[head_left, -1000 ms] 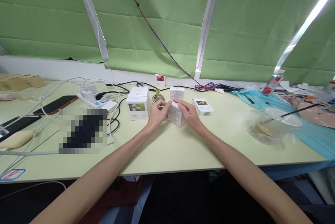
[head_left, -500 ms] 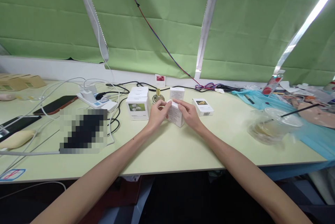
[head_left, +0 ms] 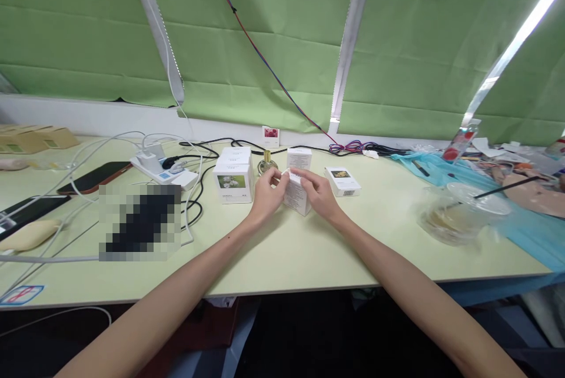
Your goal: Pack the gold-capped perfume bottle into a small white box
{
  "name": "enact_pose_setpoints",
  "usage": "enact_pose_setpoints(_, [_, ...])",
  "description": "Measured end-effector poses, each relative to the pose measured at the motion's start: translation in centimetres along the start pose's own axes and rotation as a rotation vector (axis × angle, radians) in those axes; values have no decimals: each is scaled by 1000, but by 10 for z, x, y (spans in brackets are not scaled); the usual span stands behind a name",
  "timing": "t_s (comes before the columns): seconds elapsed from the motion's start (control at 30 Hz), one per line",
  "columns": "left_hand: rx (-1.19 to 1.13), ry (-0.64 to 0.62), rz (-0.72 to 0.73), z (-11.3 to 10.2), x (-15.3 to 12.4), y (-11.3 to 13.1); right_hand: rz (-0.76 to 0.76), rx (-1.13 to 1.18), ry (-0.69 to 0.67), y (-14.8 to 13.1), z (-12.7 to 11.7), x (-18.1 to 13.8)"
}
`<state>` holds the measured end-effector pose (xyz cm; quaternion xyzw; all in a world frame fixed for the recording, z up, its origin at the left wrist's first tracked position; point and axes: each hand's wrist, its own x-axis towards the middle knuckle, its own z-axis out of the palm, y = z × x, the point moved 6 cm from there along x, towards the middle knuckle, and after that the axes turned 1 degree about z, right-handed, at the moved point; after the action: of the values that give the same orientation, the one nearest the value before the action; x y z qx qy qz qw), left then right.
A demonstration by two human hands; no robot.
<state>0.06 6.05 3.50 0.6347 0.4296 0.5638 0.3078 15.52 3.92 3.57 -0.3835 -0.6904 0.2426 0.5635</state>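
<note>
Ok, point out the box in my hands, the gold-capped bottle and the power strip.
Box (head_left: 297, 196), head view: its printed side.
Gold-capped bottle (head_left: 266, 165), head view: its round body.
Power strip (head_left: 163, 176), head view: its top face.

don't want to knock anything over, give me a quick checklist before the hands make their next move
1. Left hand on the printed white box: ok, at its upper left.
2. Right hand on the same box: ok, at its upper right.
3. Box top fully closed: cannot tell, the fingers partly cover it.
4. Free room behind the left hand: not ok, a gold-capped bottle stands right there.
5. Yellow-flower box apart from the right hand: ok, a gap shows.
6. Drink cup away from the right forearm: ok, well to its right.
</note>
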Motion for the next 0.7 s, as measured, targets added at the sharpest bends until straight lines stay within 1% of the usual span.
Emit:
enact_pose_setpoints(0.1, [69,5,45,-1,0,3,-10,-4,-11,-2,1,0])
enact_pose_setpoints(0.3, [144,17,54,-3,-1,6,-21,-14,-7,-1,1,0])
enact_pose_setpoints(0.47, [153,-12,65,-2,0,9,-3,-25,22,3,0,0])
enact_pose_setpoints(0.7, [157,-40,40,0,-1,7,-6,-52,-8,-1,1,-2])
